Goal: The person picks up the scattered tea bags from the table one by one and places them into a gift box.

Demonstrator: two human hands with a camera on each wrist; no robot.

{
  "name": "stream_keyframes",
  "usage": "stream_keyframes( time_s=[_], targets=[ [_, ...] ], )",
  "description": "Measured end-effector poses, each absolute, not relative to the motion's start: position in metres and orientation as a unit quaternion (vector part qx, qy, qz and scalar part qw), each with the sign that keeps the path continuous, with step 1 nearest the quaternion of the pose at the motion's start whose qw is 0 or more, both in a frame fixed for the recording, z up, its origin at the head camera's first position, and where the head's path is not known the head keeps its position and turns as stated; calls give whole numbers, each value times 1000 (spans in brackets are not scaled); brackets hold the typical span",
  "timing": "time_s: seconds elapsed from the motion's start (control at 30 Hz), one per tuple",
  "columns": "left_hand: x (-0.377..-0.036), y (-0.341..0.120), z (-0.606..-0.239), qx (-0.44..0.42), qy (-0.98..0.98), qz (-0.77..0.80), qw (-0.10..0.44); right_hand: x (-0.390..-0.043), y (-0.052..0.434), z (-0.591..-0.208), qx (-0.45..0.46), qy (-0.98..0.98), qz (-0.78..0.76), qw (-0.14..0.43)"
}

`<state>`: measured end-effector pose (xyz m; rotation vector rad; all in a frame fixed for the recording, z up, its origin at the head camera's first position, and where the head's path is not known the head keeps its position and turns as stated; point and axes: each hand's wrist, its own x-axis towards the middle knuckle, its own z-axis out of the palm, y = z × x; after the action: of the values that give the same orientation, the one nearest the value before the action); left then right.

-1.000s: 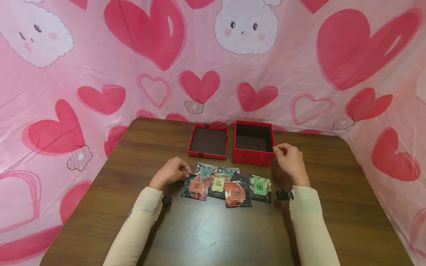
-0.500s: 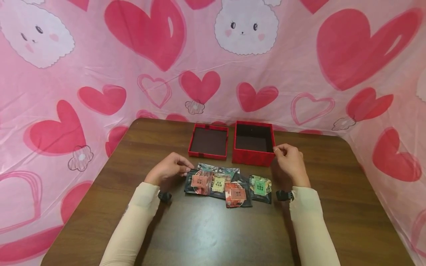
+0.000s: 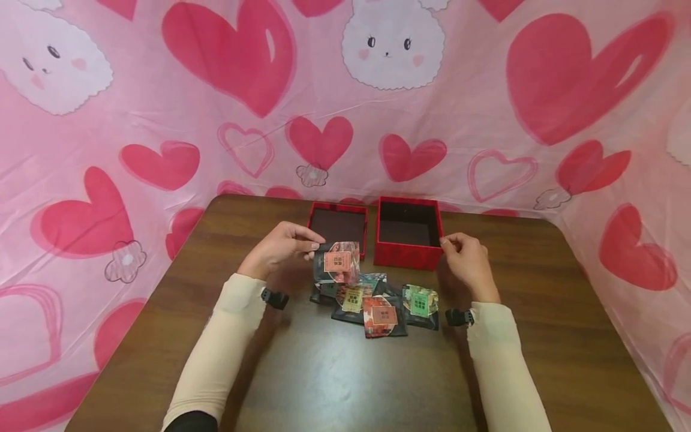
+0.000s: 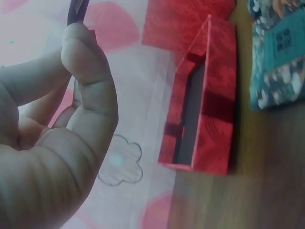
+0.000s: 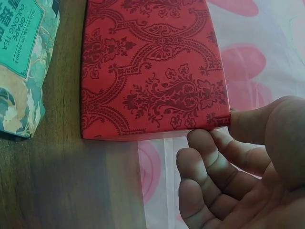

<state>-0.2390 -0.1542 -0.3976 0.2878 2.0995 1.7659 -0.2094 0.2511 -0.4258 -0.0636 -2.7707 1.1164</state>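
My left hand (image 3: 282, 246) pinches the upper left corner of a black tea sachet (image 3: 337, 262) with an orange label, raised above the other sachets. In the left wrist view only its dark edge (image 4: 77, 10) shows at the fingertips. The thumb and fingers of my right hand (image 3: 468, 258) pinch the near right corner of an uncovered red box (image 3: 407, 255), whose visible inside is dark. On the table below lie sachets with a yellow label (image 3: 352, 299), a red label (image 3: 384, 317), a green label (image 3: 420, 303) and teal labels (image 4: 281, 52), several overlapping.
The red box lid (image 4: 221, 95) lies inside up, left of the box; the raised sachet overlaps its near edge in the head view. The wooden table (image 3: 324, 384) meets a pink heart-print cloth (image 3: 248, 84) at the back and sides.
My left hand has lifted the orange-label sachet off the pile, up and to the right toward the lid, uncovering another sachet beneath. The right hand stays at the box corner.
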Motion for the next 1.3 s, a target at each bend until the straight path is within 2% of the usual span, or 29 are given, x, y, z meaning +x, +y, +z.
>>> stream_keyframes(
  time_s=[0.37, 0.9, 1.3],
  targets=[
    [-267, -121, -390, 49, 711, 672, 199, -211, 252, -423, -20, -928, 365, 78],
    [-295, -59, -390, 31, 659, 722, 209, -211, 251, -428, -18, -926, 363, 102],
    [-312, -17, -398, -9, 627, 756, 187, -211, 249, -428, -24, -925, 365, 104]
  ],
)
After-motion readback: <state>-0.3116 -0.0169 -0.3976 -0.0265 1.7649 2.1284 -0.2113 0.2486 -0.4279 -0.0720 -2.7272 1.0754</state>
